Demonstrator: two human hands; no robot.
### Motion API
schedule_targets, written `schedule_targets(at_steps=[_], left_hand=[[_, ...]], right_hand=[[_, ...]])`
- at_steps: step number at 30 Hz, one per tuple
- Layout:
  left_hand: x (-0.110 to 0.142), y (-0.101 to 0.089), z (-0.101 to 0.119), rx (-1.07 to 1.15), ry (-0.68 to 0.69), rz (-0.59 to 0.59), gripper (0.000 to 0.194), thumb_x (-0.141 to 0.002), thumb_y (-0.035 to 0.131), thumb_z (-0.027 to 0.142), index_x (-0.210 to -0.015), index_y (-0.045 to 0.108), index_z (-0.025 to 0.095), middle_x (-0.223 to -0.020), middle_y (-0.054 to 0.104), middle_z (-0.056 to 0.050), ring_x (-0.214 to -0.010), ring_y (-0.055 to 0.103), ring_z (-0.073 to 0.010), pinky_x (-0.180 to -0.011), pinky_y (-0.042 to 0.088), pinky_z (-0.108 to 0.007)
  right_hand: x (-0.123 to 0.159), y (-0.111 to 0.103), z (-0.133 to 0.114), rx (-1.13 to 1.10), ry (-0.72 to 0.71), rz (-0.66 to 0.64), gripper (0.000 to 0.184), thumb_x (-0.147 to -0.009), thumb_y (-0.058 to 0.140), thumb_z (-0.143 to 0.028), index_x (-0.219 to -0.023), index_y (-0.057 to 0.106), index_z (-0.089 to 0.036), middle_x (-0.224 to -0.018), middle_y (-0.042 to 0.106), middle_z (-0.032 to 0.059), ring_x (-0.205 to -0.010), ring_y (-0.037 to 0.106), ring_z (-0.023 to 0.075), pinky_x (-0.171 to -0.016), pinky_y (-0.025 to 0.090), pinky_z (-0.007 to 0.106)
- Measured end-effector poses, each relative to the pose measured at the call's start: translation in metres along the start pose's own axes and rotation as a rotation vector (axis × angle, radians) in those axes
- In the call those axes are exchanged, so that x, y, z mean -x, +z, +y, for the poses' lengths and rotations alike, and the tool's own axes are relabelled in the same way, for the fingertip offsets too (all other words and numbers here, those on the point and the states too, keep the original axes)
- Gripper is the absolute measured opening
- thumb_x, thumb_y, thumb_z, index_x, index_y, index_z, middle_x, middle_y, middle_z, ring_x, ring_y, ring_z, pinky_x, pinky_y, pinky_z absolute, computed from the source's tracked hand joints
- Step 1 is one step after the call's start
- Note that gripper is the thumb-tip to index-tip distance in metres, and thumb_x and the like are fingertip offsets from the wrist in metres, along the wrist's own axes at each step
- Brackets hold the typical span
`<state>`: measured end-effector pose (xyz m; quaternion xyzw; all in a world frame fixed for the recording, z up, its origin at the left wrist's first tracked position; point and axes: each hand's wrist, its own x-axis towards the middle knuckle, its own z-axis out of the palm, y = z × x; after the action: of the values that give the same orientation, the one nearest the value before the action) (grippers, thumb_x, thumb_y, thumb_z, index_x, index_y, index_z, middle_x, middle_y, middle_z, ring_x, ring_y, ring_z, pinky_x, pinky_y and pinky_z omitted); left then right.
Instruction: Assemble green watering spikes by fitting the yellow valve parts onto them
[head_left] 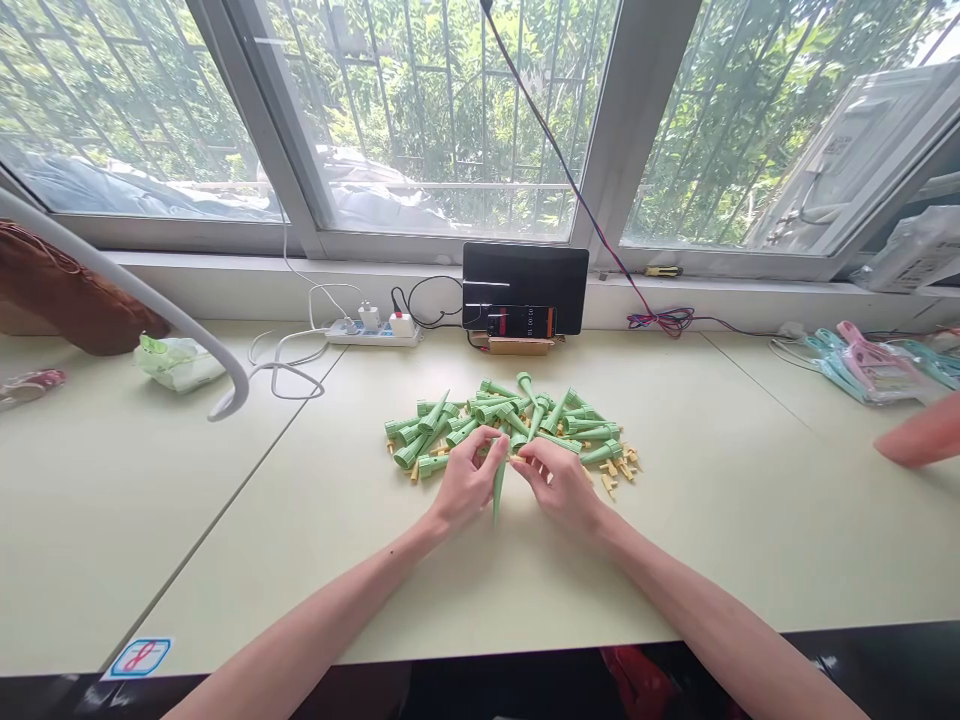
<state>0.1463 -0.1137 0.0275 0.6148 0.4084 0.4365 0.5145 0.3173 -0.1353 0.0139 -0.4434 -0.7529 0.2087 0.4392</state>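
From my end: L hand (466, 475) is nearly closed, thumb + fingers pinching one green spike (498, 492), which hangs tip toward the wearer, just inside that hand. R hand (564, 483) is right beside it, fingertips drawn together on a small yellow piece (517, 459), close to the spike's upper end; can't tell if the two touch.

Step in hand, I'd judge: bringing yellow piece & spike together. Next move calls for a steady L pinch and careful R alignment, as the piece is tiny & fingers hide the join.

Just beyond both hands, a heap of green spikes (432, 415), lying every which way. Loose yellow bits (609, 483) sit just right of R hand, some under the heap. Farther out, past the heap: phone (517, 321) leaning on a dark screen (525, 275); power strip (375, 336) beyond L hand, off to its left. Well right of R hand, a blurry reddish shape (919, 435), ID unclear.
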Motion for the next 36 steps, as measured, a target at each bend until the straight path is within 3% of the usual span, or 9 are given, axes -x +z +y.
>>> schedule_targets(at_steps=[8,15,23,29,36], left_hand=[[0.0009,-0.0004,0.0005,-0.068,0.031,-0.024,0.031,-0.090,0.056,0.050,-0.090,0.056,0.019,-0.051,0.041,0.008,-0.033,0.034,-0.0050,-0.032,0.023,-0.018],[-0.0020,-0.0011,-0.0030,-0.080,0.052,0.019,0.030,-0.092,0.054,0.049,-0.093,0.058,0.019,-0.065,0.051,0.004,-0.039,0.036,-0.0043,-0.035,0.025,-0.019],[-0.0015,0.0002,-0.0027,-0.032,0.029,-0.010,0.033,-0.091,0.055,0.051,-0.097,0.058,0.019,-0.064,0.050,0.005,-0.037,0.036,-0.0043,-0.034,0.027,-0.019],[-0.0041,-0.0015,0.0026,0.002,0.007,-0.019,0.040,-0.089,0.056,0.053,-0.113,0.054,0.022,-0.083,0.060,0.000,-0.036,0.040,-0.0032,-0.033,0.030,-0.019],[-0.0040,-0.0028,-0.0071,-0.067,0.027,-0.038,0.036,-0.088,0.059,0.050,-0.106,0.057,0.019,-0.092,0.061,-0.002,-0.043,0.043,-0.0034,-0.036,0.035,-0.019]], right_hand=[[0.0006,-0.0005,-0.0016,0.041,-0.017,-0.032,0.027,-0.099,0.047,-0.029,-0.076,0.057,-0.020,-0.067,0.056,0.0004,-0.058,0.050,0.0140,-0.056,0.039,0.027],[-0.0001,0.0015,0.0004,-0.007,0.015,-0.024,0.016,-0.097,0.051,-0.033,-0.095,0.061,-0.020,-0.083,0.064,0.0037,-0.065,0.058,0.0150,-0.058,0.046,0.027],[0.0003,0.0021,0.0011,-0.002,-0.021,-0.018,0.015,-0.098,0.049,-0.028,-0.091,0.060,-0.020,-0.079,0.063,0.0027,-0.067,0.057,0.0156,-0.061,0.045,0.027],[-0.0019,0.0002,0.0045,-0.017,0.051,0.093,0.019,-0.099,0.048,-0.031,-0.090,0.059,-0.019,-0.078,0.060,0.0031,-0.063,0.054,0.0148,-0.058,0.044,0.026],[-0.0024,-0.0020,0.0014,-0.113,0.119,0.099,0.021,-0.096,0.052,-0.035,-0.083,0.058,-0.018,-0.070,0.057,0.0010,-0.056,0.052,0.0129,-0.055,0.043,0.026]])
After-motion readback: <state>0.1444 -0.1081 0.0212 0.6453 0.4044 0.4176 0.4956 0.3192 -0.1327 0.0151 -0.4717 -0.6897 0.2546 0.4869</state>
